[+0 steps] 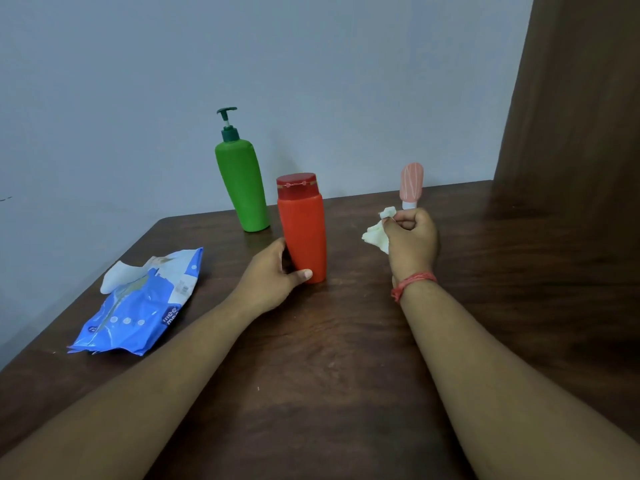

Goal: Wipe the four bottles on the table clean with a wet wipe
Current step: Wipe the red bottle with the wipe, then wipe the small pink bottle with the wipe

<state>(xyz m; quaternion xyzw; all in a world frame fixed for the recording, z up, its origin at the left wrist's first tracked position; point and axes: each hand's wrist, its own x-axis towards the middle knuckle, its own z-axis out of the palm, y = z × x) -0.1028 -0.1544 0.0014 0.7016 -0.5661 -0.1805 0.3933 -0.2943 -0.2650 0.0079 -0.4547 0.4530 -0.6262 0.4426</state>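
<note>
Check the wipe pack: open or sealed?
Open: a white wipe sticks out of the blue wipe pack lying on the table.

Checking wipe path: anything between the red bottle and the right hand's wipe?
Head view: only bare table between red bottle and wipe held in right hand.

Dark brown wooden table against a pale wall. Standing on it: tall green plastic pump bottle at back, red-orange plastic bottle with dark red cap just in front. Blue plastic wet-wipe pack lies flat at left, white wipe sticking out.

Dark wooden table, grey wall, brown panel.
</note>
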